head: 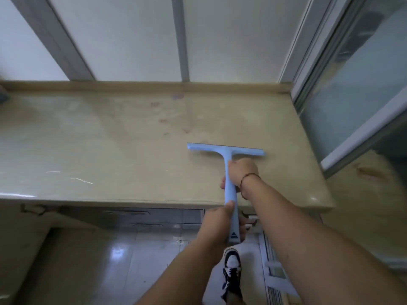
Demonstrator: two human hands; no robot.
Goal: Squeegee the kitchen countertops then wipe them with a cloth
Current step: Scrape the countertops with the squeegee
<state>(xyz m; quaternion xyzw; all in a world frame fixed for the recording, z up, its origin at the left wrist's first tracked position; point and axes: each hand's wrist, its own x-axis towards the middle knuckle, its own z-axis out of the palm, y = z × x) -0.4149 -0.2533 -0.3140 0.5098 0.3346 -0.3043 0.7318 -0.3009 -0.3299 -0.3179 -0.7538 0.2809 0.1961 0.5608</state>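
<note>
One countertop (110, 137) fills the view, beige and glossy, running from the left edge to a right end beside a sliding glass door (356, 89). Faint reddish stains (176, 96) show near its back edge, and pale streaks glint toward the front-left, so the squeegee pass looks only partly done; I judge most of the surface is left, and the cloth wipe has not begun, since no cloth is in view. One light-blue squeegee (229, 172) lies with its blade on the counter near the front-right corner, handle reaching out past the front edge. Two hands hold it: the right hand (241, 172) is wrapped round the handle just behind the blade, the left hand (217, 223) grips the handle's lower end.
</note>
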